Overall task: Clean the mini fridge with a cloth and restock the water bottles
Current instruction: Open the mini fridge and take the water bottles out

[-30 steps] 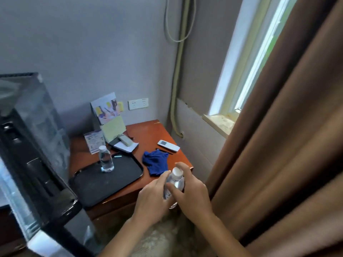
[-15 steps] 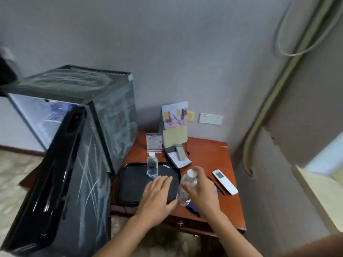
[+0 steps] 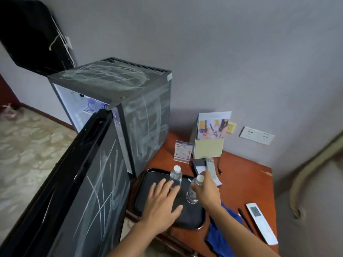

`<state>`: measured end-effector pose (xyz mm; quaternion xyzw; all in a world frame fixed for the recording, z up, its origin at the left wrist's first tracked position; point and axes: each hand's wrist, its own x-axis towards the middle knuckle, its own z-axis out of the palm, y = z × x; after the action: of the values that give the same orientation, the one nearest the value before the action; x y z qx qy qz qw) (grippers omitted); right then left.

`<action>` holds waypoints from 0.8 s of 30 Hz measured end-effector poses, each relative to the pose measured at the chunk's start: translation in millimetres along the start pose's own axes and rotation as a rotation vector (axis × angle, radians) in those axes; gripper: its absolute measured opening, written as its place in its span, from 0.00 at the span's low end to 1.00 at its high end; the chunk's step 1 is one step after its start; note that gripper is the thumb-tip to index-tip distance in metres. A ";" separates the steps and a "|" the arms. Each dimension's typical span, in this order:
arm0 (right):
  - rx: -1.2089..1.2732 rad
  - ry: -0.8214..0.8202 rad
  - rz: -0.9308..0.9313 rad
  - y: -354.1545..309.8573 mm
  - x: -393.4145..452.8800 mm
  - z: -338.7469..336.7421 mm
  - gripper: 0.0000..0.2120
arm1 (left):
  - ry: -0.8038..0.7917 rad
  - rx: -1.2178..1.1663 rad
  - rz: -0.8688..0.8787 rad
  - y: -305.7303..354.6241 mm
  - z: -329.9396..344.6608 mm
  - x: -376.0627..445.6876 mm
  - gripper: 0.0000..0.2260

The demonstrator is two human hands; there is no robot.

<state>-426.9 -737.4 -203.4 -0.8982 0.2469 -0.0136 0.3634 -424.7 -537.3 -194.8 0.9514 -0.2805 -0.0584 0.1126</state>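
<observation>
— Since the mini fridge stood with its door swung wide, why did you have that water bottle in your right hand over the black tray?

— You gripped it around the upper body, fingers curled about it just under the white cap. I judge you held it there either to set it down or to carry it across to the fridge; I cannot tell which.

— And your left hand?

— You kept it flat, palm down, fingers spread and straight, holding nothing, fingertips just beside the second bottle standing on the tray. Probably reaching for it.

— Which way did the held bottle point?

— Its long axis ran near upright, cap uppermost, tipped slightly towards the wall. The base hovered at the tray; whether it touched, I cannot tell. The second bottle stood upright, cap up.

— The cloth?

— The blue cloth lay crumpled on the worktop by your right forearm, just beside the tray, near the white remote. Left within reach, I'd guess.
</observation>
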 end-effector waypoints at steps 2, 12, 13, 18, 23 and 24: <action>-0.024 -0.043 0.018 -1.4 20.2 10.2 0.15 | 0.003 -0.034 -0.024 -7.2 2.0 10.4 0.30; -0.103 -0.079 0.105 14.4 73.2 43.2 0.13 | -0.088 -0.168 -0.106 -33.4 32.9 41.0 0.27; -0.113 -0.098 0.108 16.5 75.4 44.3 0.12 | -0.071 -0.165 -0.104 -34.0 36.4 42.5 0.27; -0.141 -0.113 0.129 19.5 63.9 37.8 0.35 | -0.048 -0.180 -0.082 -29.3 40.4 44.5 0.27; -0.171 0.066 0.048 24.3 5.1 22.6 0.33 | -0.030 -0.206 -0.032 -12.7 23.4 25.8 0.28; -0.189 0.076 0.022 26.5 -10.0 23.9 0.29 | -0.011 -0.201 -0.025 -10.7 20.6 18.5 0.28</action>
<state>-442.3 -733.7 -236.9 -0.9246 0.2705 -0.0204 0.2673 -407.3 -542.4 -218.2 0.9384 -0.2620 -0.0931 0.2052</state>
